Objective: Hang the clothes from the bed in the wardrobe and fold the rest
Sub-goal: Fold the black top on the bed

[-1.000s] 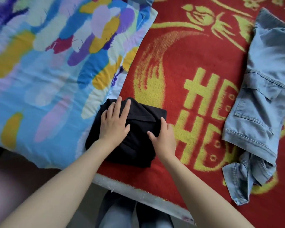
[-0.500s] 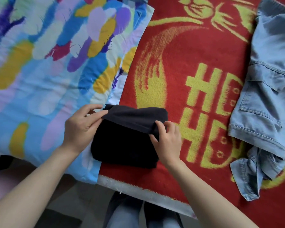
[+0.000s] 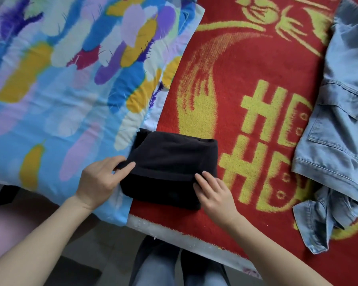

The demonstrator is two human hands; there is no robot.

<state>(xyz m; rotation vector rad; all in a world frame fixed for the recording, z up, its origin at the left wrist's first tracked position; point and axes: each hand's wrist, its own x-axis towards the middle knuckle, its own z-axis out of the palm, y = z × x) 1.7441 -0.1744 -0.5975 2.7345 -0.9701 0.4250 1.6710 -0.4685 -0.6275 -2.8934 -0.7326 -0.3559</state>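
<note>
Quilt (image 3: 60, 89) and blanket (image 3: 225, 79) cover the bed (image 3: 186, 241); jeans (image 3: 339, 131) lie at the right. Across both covers, near the edge, sits the black garment (image 3: 174, 157). Left hand (image 3: 99, 179) and right hand (image 3: 216, 194) each pinch a flap corner; I would bring both down evenly, then flatten.

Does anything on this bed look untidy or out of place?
Yes. The denim garment at the right lies unfolded and crumpled on the red blanket, its near end bunched. The black garment is folded neatly.
</note>
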